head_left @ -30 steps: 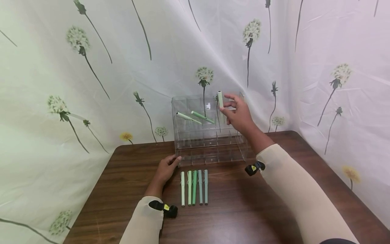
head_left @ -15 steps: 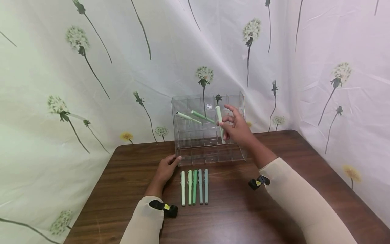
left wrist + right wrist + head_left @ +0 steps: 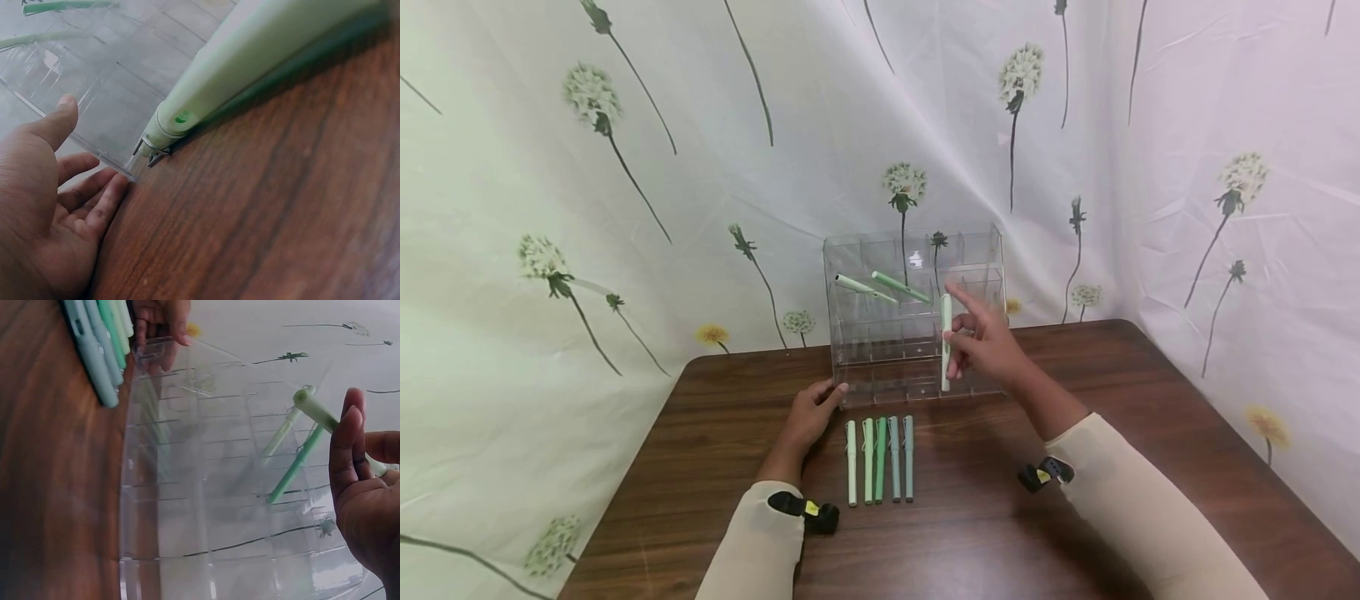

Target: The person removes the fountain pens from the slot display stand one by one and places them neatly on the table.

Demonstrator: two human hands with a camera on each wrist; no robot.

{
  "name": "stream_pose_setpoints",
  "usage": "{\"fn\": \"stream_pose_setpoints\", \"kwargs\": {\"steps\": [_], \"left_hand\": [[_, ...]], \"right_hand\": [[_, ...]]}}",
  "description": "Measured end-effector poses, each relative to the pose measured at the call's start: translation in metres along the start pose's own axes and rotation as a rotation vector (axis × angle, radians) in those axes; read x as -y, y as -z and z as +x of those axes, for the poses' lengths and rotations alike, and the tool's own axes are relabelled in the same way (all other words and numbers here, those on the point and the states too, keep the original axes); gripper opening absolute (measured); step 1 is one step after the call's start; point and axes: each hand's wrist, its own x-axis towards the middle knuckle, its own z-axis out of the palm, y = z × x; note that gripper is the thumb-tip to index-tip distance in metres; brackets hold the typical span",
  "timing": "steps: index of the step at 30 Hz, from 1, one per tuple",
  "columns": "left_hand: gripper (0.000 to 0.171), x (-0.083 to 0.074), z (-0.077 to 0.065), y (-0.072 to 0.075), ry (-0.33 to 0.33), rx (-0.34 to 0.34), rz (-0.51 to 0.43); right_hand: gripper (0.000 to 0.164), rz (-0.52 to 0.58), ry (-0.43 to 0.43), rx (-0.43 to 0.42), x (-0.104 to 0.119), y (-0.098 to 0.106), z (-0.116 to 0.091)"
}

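Observation:
A light green pen [image 3: 946,358] stands nearly upright in my right hand [image 3: 988,342], pinched between thumb and fingers with the index finger stretched out. This hand is in front of the right half of a clear plastic pen organizer [image 3: 880,333]. My left hand [image 3: 811,412] holds the organizer's lower left corner, thumb in front and fingers at the side; the left wrist view shows its fingertips [image 3: 119,184] right at the bottom edge. Inside the organizer, a pale green pen [image 3: 853,285] and a darker green pen [image 3: 898,287] lean in the upper tiers.
Several pens lie side by side before the organizer: pale ones [image 3: 852,467], a green pen [image 3: 880,462] and grey-blue ones [image 3: 909,462]. The brown wooden table [image 3: 970,533] ends at a flower-printed curtain [image 3: 700,208] behind and beside it.
My right hand has come down and nearer with its pen, from the organizer's top tier to before its lower tiers, and the pen has swung more upright. My left hand stays put.

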Motion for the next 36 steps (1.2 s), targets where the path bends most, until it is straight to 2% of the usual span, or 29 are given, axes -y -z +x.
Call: {"fn": "stream_pose_setpoints", "kwargs": {"steps": [9,17,22,29,36], "left_hand": [[0.059,0.000,0.000,0.001,-0.002,0.008,-0.015],[0.059,0.000,0.001,0.003,-0.002,0.013,-0.010],[0.059,0.000,0.000,0.003,0.000,0.017,-0.012],[0.060,0.001,0.000,0.002,0.004,0.011,-0.007],[0.059,0.000,0.000,0.002,0.011,0.010,0.000]], "right_hand": [[0.088,0.053,-0.099,0.030,-0.022,-0.005,-0.016],[0.092,-0.007,-0.096,0.030,-0.037,-0.011,-0.027],[0.088,-0.052,-0.149,0.035,-0.049,-0.014,-0.032],[0.093,-0.043,-0.208,0.101,-0.061,-0.017,-0.038],[0.087,-0.055,-0.222,0.181,-0.071,-0.020,-0.044]]}}
